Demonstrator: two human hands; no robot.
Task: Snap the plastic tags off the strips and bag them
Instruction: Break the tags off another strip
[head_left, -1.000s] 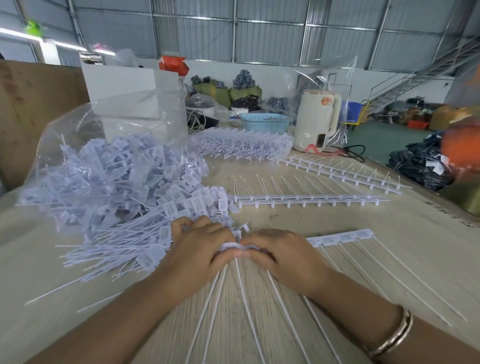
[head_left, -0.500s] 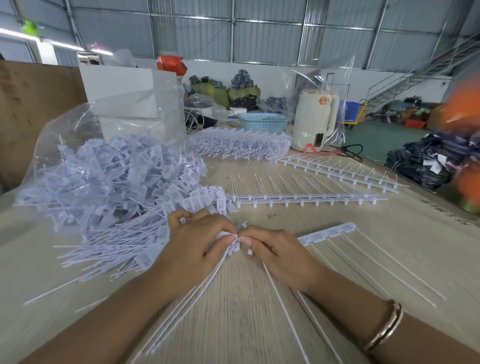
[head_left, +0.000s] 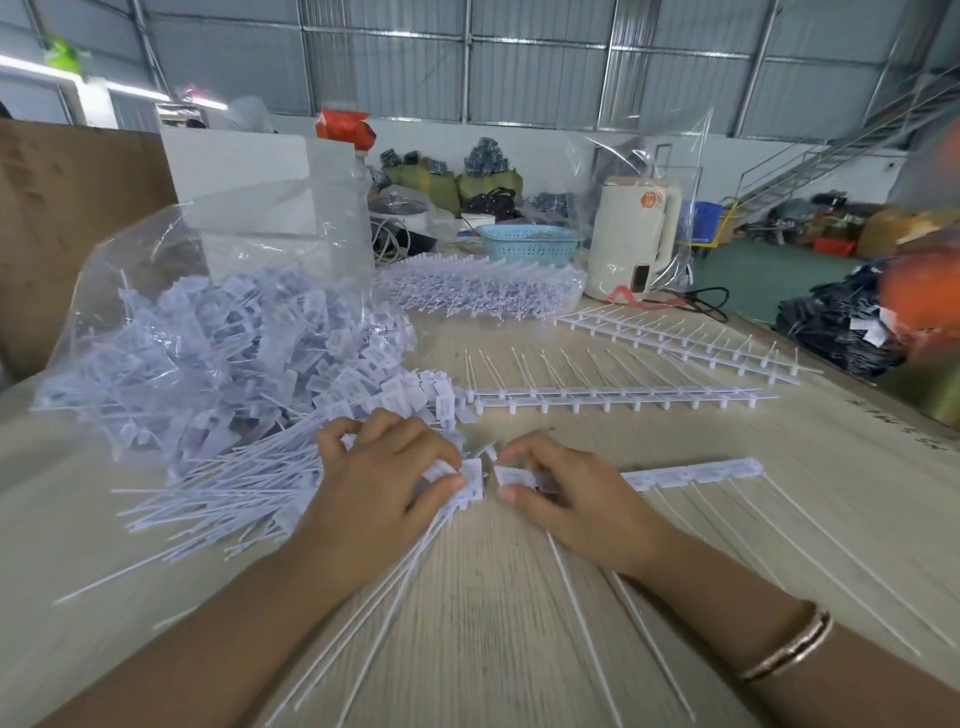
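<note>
Wooden table (head_left: 519, 623) | clear bag (head_left: 156, 270): loose tags | left hand (head_left: 384, 483) pinches tags (head_left: 470, 478) | right hand (head_left: 566, 499) pinches strip (head_left: 691, 470)

White plastic on pale wood grain

The table (head_left: 519, 623) is matt, light wood with fine straight grain. The tags (head_left: 470, 478) and strips (head_left: 613, 397) are smooth white plastic, slightly translucent, with thin stiff tails. The bag (head_left: 130, 270) is clear, glossy, crinkled film. The kettle (head_left: 631, 239) has a smooth cream plastic shell; the basket (head_left: 530, 244) is blue perforated plastic. A bracelet (head_left: 789, 649) gleams like polished metal. The wall (head_left: 519, 62) is corrugated metal sheet.
</note>
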